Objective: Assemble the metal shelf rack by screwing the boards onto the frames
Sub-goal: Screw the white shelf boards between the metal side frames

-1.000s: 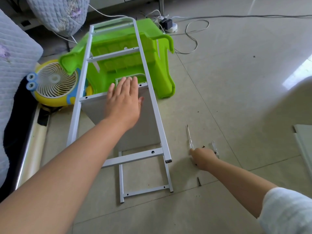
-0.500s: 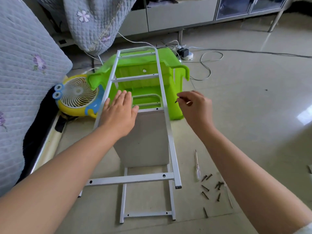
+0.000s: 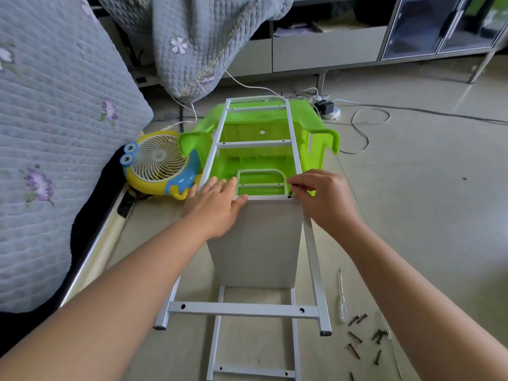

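The white frame (image 3: 298, 171) lies flat on the floor, its far end resting across an overturned green stool (image 3: 247, 158). A second frame (image 3: 217, 339) lies beneath it, showing at the near end. The grey board (image 3: 258, 243) stands on edge between them, its top edge up against a crossbar.

The left hand (image 3: 214, 207) lies flat, fingers straight, pressing down on the board's top edge and the crossbar. The right hand (image 3: 321, 199) pinches a dark screw (image 3: 290, 191) between thumb and fingertips, holding it just above a hole near the right end of that crossbar; the fingers hide most of the screw.

On the floor to the right, near the frame's foot, lies a screwdriver (image 3: 341, 298), and just beside it a scatter of loose screws (image 3: 365, 339). To the left, a yellow and blue fan (image 3: 159, 163) leans against the stool, hard up against a quilted cushion (image 3: 55, 133). A quilted blanket (image 3: 198, 37) hangs down behind. Beyond the stool sits a power strip (image 3: 327, 108) with white cables (image 3: 365, 127) looping over the tiles, and a low cabinet (image 3: 330, 48) runs along the back.
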